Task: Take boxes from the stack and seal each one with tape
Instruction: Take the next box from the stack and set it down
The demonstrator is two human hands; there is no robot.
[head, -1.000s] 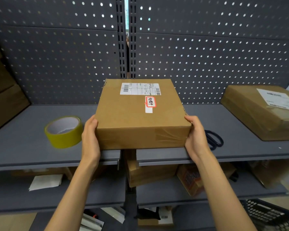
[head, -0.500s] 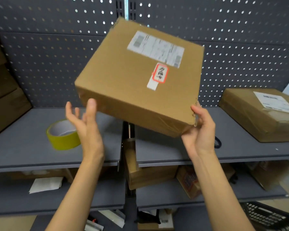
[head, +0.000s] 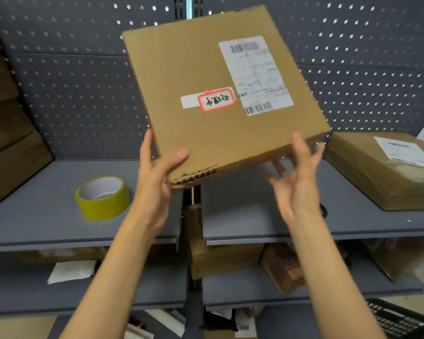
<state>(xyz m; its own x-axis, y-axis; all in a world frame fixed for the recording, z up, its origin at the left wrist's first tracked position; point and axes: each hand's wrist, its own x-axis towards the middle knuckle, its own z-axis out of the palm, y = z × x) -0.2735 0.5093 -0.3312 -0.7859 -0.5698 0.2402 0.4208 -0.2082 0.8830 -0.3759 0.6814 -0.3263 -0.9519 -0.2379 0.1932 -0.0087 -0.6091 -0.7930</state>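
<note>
A flat brown cardboard box (head: 206,77) with a white shipping label and a red-framed sticker hangs tilted in the air above the grey shelf (head: 34,216). My left hand (head: 157,172) grips its lower left corner, thumb on the labelled face and fingers behind it. Blurred by motion, my right hand (head: 296,182) is under the box's lower right edge with its fingers spread; whether it bears the box I cannot tell. A roll of yellow tape (head: 103,196) lies on the shelf to the left of my left forearm.
A second labelled box (head: 382,172) lies on the shelf at right. Stacked brown boxes (head: 10,143) fill the left edge. A scissor handle (head: 324,211) peeks from behind my right wrist. More boxes and papers sit on the lower shelf, and a black basket (head: 402,319) is at bottom right.
The box has risen off the shelf and turned clockwise, so the label now runs down its right side. My left hand took hold of a corner; my right hand let go and spread open.
</note>
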